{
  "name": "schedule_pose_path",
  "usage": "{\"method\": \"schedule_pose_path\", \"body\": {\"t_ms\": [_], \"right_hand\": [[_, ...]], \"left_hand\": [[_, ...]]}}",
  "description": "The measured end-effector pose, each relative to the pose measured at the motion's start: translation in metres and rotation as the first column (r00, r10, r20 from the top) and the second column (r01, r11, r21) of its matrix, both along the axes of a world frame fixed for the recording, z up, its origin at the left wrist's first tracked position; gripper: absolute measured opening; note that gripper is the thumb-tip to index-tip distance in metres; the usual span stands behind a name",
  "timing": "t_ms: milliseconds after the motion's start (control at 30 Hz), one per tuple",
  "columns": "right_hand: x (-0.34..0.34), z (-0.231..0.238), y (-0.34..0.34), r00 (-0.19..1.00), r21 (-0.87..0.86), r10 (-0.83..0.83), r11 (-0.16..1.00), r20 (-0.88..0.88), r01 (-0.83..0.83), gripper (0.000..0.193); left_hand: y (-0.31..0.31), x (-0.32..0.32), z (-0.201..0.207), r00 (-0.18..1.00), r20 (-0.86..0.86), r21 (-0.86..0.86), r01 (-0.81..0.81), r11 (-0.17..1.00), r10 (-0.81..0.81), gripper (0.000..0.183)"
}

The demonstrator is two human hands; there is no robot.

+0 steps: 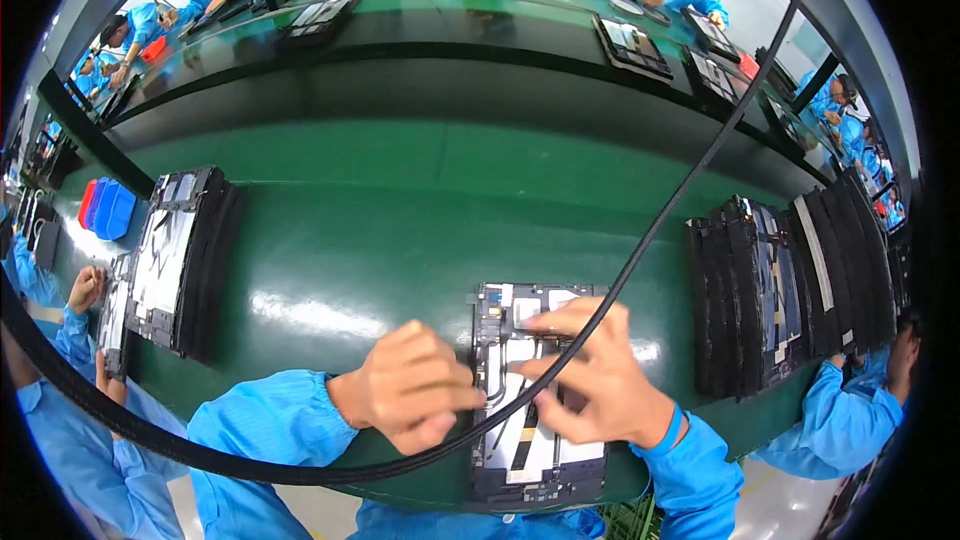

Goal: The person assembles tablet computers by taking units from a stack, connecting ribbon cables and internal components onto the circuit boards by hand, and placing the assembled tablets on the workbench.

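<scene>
An opened tablet with white and black inner parts lies on the green table in front of me. My left hand is at its left edge, fingers curled together and pointing at the tablet; whatever may be between them is hidden. Over the tablet's upper right part, my right hand has its fingers spread, with the fingertips at the inner parts near a dark strip. A black cable passes in front of the right fingers and hides part of them.
A stack of opened tablets stands at the left, and a larger row of dark tablets at the right. The thick black cable arcs across the view. Blue bins sit far left. Co-workers in blue sit at both sides and across the conveyor.
</scene>
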State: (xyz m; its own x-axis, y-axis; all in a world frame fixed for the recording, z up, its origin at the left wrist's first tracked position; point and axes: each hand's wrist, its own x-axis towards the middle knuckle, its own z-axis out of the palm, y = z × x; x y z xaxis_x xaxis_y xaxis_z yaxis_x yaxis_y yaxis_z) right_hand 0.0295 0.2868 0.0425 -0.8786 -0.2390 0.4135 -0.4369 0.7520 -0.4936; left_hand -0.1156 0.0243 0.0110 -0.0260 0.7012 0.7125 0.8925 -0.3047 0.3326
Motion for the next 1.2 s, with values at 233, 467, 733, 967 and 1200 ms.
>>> {"method": "schedule_pose_path", "body": {"t_ms": [233, 467, 733, 967, 1200], "right_hand": [[-0.007, -0.005, -0.027, 0.974, -0.008, 0.152, 0.988, 0.167, -0.153, 0.021], [-0.003, -0.001, -0.026, 0.969, 0.037, 0.170, 0.983, 0.182, -0.179, 0.015], [0.010, 0.018, -0.031, 0.938, 0.017, 0.257, 0.963, 0.232, -0.268, 0.020], [0.005, 0.002, -0.036, 0.952, 0.012, 0.184, 0.981, 0.244, -0.193, 0.025], [0.010, 0.015, -0.029, 0.915, 0.072, 0.254, 0.954, 0.315, -0.289, 0.027]], "left_hand": [[-0.002, 0.021, -0.010, 0.973, -0.029, -0.018, 0.228, 0.973, -0.229, 0.019], [-0.003, 0.022, -0.009, 0.956, -0.031, -0.055, 0.290, 0.955, -0.292, 0.018], [-0.001, 0.019, -0.010, 0.938, -0.097, -0.004, 0.333, 0.943, -0.332, 0.023], [-0.003, 0.020, -0.011, 0.940, -0.090, -0.024, 0.330, 0.944, -0.330, 0.025], [-0.008, 0.022, -0.012, 0.922, -0.188, -0.018, 0.340, 0.940, -0.337, 0.030]]}}
